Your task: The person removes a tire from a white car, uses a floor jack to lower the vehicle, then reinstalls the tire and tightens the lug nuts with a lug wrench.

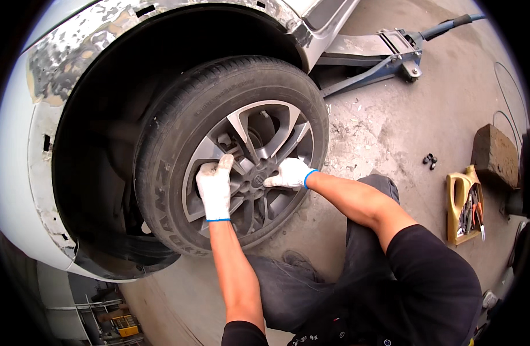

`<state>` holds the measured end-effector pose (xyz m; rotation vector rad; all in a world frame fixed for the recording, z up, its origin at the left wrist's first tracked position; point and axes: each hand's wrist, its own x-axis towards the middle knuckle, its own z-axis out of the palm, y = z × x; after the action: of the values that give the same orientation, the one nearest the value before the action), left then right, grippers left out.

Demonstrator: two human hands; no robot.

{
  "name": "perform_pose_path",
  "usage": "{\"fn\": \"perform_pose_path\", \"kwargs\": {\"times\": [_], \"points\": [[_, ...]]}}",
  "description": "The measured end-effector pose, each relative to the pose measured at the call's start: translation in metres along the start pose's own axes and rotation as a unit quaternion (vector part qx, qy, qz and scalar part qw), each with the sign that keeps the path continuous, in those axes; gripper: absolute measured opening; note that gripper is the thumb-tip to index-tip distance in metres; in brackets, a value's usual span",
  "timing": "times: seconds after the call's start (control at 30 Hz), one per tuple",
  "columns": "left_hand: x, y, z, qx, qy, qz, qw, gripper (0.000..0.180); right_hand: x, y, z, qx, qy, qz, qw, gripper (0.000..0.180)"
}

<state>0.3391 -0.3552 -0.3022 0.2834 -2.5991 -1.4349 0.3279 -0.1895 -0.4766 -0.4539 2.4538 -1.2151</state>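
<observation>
A car wheel [265, 130] with a black tyre and a grey-and-silver spoked rim stands upright in the wheel arch, tilted in my view. My left hand [215, 183], in a white glove with a blue cuff, is closed on the left side of the rim, its thumb lying along a spoke. My right hand [289, 175], gloved alike, grips a spoke on the right, and its thumb points at the hub cap [258, 180]. The fingertips of both hands are hidden behind the spokes.
The car's fender [69, 69] has patchy bare metal. A floor jack [392, 55] reaches under the body at upper right. On the floor at right lie small dark nut-like pieces [430, 161], a cut-open gold jug [462, 199] full of tools, and a brown block [495, 155].
</observation>
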Motion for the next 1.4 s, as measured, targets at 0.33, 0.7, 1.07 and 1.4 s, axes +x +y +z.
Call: {"fn": "perform_pose_path", "kwargs": {"times": [0.33, 0.7, 1.07, 1.4], "points": [[0.01, 0.009, 0.009, -0.093, -0.004, 0.024, 0.995, 0.052, -0.008, -0.006, -0.008, 0.005, 0.056, 0.009, 0.998, 0.082], [-0.026, 0.03, -0.011, -0.149, 0.04, 0.061, 0.986, 0.04, -0.044, -0.035, -0.016, 0.011, 0.072, 0.015, 0.997, 0.084], [-0.024, 0.005, -0.032, -0.197, 0.049, -0.01, 0.979, 0.038, -0.02, -0.024, -0.026, -0.052, 0.119, -0.053, 0.99, 0.084], [-0.016, 0.006, -0.022, -0.181, 0.051, 0.011, 0.982, 0.039, -0.012, -0.023, -0.031, -0.049, 0.103, -0.031, 0.993, 0.086]]}}
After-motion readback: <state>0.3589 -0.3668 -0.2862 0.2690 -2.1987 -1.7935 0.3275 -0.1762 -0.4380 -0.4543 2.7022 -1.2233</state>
